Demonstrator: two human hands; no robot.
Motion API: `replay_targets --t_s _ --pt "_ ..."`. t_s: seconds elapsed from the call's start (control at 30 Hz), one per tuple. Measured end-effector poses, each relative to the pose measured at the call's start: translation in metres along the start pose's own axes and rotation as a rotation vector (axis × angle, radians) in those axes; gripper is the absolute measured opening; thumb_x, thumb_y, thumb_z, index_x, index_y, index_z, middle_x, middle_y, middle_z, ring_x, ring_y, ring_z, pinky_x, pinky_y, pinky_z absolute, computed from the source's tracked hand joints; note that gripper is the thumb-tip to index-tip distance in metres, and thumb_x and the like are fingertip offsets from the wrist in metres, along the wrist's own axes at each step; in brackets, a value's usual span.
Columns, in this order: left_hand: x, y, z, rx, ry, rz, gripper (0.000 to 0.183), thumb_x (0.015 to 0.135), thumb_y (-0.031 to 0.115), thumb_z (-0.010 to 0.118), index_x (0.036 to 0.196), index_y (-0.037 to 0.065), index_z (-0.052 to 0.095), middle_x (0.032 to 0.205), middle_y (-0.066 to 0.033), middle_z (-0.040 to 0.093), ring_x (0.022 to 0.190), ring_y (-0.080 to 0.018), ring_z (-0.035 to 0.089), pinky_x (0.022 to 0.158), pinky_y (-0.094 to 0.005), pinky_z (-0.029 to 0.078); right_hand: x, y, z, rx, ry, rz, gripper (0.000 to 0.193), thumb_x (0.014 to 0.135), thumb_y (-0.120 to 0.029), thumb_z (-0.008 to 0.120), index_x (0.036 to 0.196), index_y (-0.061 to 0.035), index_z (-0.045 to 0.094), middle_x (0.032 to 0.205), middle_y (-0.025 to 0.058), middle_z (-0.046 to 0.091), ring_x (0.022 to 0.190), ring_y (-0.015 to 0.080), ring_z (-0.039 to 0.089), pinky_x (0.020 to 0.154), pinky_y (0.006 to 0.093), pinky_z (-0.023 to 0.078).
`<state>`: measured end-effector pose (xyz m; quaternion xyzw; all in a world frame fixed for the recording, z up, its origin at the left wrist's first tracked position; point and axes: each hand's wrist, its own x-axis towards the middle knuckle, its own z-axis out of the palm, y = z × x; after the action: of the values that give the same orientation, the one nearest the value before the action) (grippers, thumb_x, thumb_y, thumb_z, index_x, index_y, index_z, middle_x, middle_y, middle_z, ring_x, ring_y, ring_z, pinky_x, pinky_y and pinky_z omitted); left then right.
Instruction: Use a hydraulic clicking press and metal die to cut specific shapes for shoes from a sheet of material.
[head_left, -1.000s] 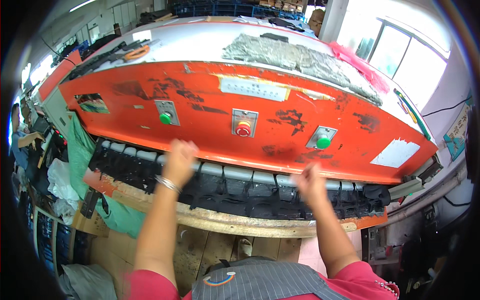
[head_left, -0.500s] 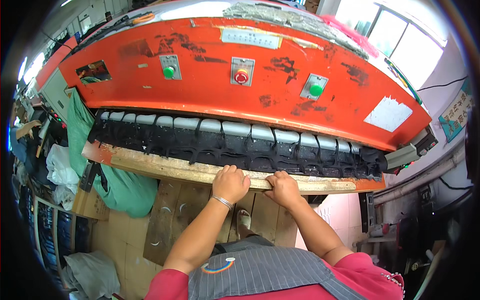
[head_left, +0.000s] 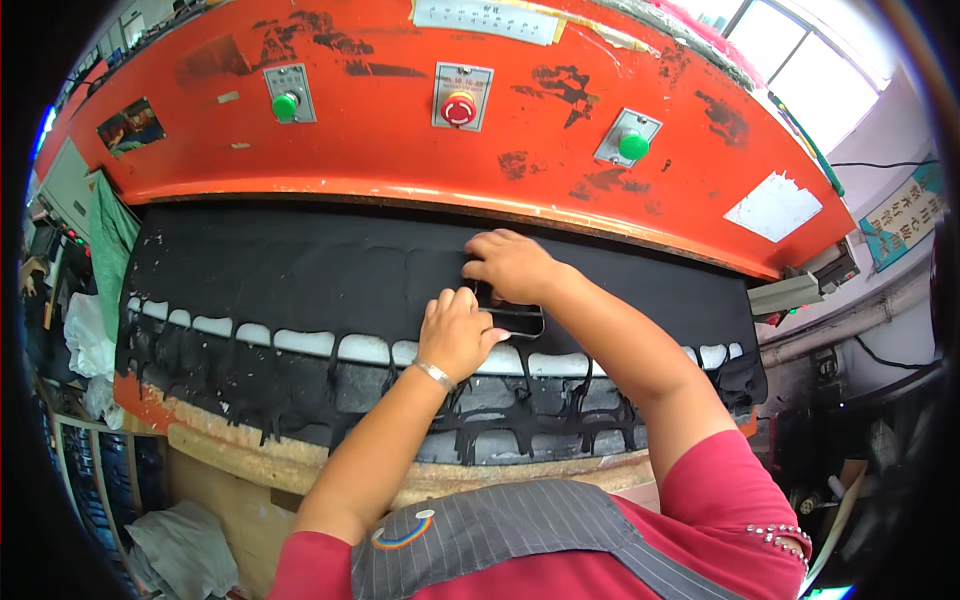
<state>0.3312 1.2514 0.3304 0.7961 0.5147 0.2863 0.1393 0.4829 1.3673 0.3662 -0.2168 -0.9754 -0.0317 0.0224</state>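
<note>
A dark, thin-walled cutting die [head_left: 527,321] lies on a wide sheet of black material [head_left: 290,255], just beyond a row of cut-out openings. My left hand [head_left: 455,335] is closed on the die's near left part, thumb pointing right. The curled fingers of my right hand [head_left: 512,266] grip its far end. Both hands partly cover the die, so its full outline is hidden. Pale white board [head_left: 303,342] shows through the cut openings, and narrow black strips of leftover material hang between them toward me.
Behind the sheet rises the red-orange press beam [head_left: 380,150], with green buttons [head_left: 285,106] and a red stop button [head_left: 458,108]. A worn wooden edge [head_left: 240,455] runs along the front. At left hang green cloth [head_left: 110,225] and white bags [head_left: 92,330]; grey cloth [head_left: 180,550] lies below.
Both hands have left the wooden front edge and reached forward onto the cutting die. The bed sits closer to me, and much more uncut black sheet shows in front of the beam.
</note>
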Motion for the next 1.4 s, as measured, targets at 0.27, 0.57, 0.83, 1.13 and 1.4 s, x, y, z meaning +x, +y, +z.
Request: replay_targets --t_s 0.27,0.57,0.83,1.13,1.4 --pt "0.012 -0.003 0.002 0.02 0.184 0.208 0.025 0.081 0.033 0.068 0.073 0.01 0.06 0.083 -0.0037 0.052 0.082 -0.0246 0.049 0.073 -0.0385 0.039 0.021 0.023 -0.001 0.185 -0.24 -0.079 0.04 0.065 -0.02 0.078 0.101 -0.0091 0.064 0.109 0.0064 0.058 0.109 0.0266 0.054 0.084 0.0386 0.053" --pt "0.027 0.023 0.011 -0.185 0.326 -0.012 0.036 0.075 0.024 0.077 0.105 0.01 0.064 0.104 -0.0108 0.054 0.092 -0.0297 0.05 0.085 -0.0401 0.044 0.011 0.042 0.001 0.134 -0.101 -0.117 0.019 0.084 -0.024 0.057 0.097 -0.0145 0.066 0.103 0.0039 0.062 0.107 0.0247 0.058 0.081 0.037 0.055" --pt "-0.001 0.051 0.04 -0.077 0.174 -0.186 0.041 0.083 0.013 0.064 0.123 0.003 0.059 0.106 -0.0144 0.059 0.099 -0.0331 0.056 0.088 -0.0428 0.045 -0.093 0.048 -0.046 0.534 -0.204 0.942 0.052 0.087 -0.023 0.048 0.131 0.0044 0.04 0.092 0.0242 0.068 0.089 0.0348 0.067 0.081 0.0465 0.052" --pt "-0.008 0.093 0.086 0.156 0.196 -0.18 0.038 0.08 0.014 0.062 0.118 0.013 0.068 0.097 -0.0052 0.051 0.108 -0.0281 0.046 0.091 -0.044 0.034 -0.196 -0.014 -0.007 0.402 0.106 0.686 0.099 0.073 -0.052 0.074 0.148 -0.0057 0.028 0.132 0.0332 0.048 0.132 0.0381 0.043 0.105 0.0491 0.035" --pt "-0.011 0.091 0.079 0.144 0.189 -0.177 0.036 0.081 0.016 0.062 0.116 0.012 0.068 0.096 -0.0052 0.053 0.112 -0.0291 0.048 0.094 -0.0451 0.035 -0.202 -0.03 0.033 0.324 0.358 0.6 0.086 0.055 -0.054 0.083 0.12 -0.005 0.058 0.13 0.0274 0.053 0.133 0.0383 0.042 0.109 0.0506 0.029"
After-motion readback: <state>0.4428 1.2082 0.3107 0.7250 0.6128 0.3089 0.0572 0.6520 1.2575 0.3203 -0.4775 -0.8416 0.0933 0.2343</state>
